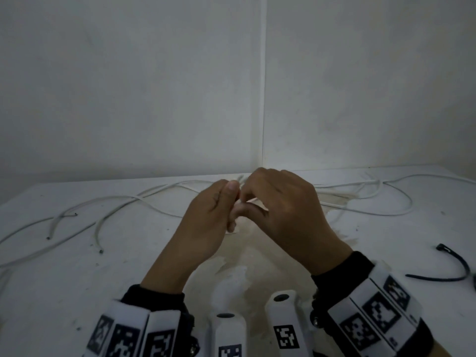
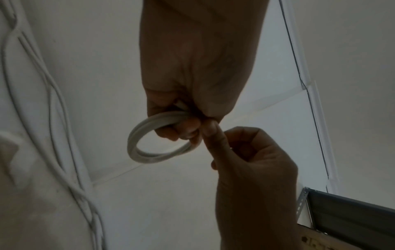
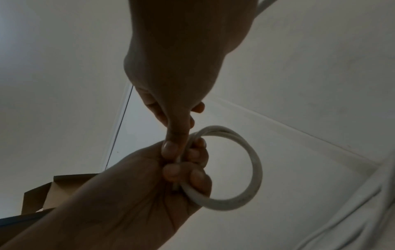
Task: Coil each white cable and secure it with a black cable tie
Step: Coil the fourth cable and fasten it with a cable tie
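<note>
Held up over the table (image 1: 77, 279): coil (image 2: 149, 148), a small ring of a few turns, gripped by L hand (image 1: 206, 217) w/ fingers curled round the bunched side; R hand (image 1: 283, 215) pinched the same spot, thumb to fingers. Looked light, springy, apt to unwind, so best held at the crossing; ring roughly upright, free side pointing away. Farther off: loose cables (image 1: 116, 202), tie (image 1: 453, 266) at R.

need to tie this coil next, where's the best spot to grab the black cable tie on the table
Pinch the black cable tie at its curved middle, from above with the right hand. It lies flat and bowed at the table's right edge, apart from the cables, nearest that hand.
</note>
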`<state>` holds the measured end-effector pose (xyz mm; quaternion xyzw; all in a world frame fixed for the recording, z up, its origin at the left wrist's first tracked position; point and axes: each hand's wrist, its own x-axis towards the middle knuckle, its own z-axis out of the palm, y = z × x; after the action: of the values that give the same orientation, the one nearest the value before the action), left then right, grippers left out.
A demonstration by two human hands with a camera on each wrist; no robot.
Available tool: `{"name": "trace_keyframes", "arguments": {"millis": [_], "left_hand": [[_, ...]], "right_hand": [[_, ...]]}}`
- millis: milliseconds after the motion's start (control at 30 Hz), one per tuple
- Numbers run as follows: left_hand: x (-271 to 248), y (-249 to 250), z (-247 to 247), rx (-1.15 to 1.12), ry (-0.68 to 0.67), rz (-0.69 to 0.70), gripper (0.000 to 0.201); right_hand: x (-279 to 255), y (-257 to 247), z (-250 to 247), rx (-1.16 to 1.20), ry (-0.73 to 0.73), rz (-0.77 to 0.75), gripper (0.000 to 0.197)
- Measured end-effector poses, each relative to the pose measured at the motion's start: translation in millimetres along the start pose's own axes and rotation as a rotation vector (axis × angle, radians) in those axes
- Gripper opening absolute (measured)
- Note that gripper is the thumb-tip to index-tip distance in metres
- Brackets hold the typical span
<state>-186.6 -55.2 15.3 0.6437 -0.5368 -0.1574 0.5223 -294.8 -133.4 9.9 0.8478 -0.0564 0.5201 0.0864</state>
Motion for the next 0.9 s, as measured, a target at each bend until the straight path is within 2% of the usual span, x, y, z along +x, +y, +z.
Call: {"name": "trace_keyframes", "arguments": {"millis": [100, 233, 333, 467, 533, 667, 733, 833, 900], "left_hand": [[-1.2, 2.6, 0.2, -0.062, -0.085, -0.068, 0.038], [-1.3, 6.6, -5.1, -0.198, -0.148, -0.162, 0.041], [-2.7, 9.2, -4.3, -0.230, -0.197, -0.181, 0.042], [-3.8, 12.0, -7.6, -0.236, -0.239, -0.180, 0.044], [-4.1, 12.2, -8.7, -0.235, -0.238, -0.182, 0.045], [-4.5, 13.4, -7.4, -0.255, -0.231, -0.173, 0.045], [-4.8, 13.7, -8.3, -0.260, -0.234, -0.172, 0.045], [-5.4, 14.3, -10.3, -0.292, -0.227, -0.171, 0.045], [-3.8, 16.2, -11.0, -0.359, -0.186, -0.176, 0.045]], "right_hand": [[0.2, 5.4, -1.8, 0.075, -0.004, 0.056, 0.022], [0.2, 17.0, -6.1, 0.147, -0.014, 0.126, 0.037], [0.0, 23.0, -10.1, 0.250, -0.043, 0.225, 0.027], [2.1, 22.0, -10.2, 0.343, -0.055, 0.290, 0.025], [3.0, 20.1, -10.3, 0.391, -0.063, 0.335, 0.023], [3.4, 16.1, -16.2, 0.569, -0.152, 0.537, 0.007], [4.0, 13.9, -19.0, 0.609, -0.198, 0.619, 0.015], [7.5, 9.0, -20.4, 0.625, -0.260, 0.674, 0.012], [9.0, 9.9, -21.5, 0.628, -0.304, 0.688, 0.027]]}}
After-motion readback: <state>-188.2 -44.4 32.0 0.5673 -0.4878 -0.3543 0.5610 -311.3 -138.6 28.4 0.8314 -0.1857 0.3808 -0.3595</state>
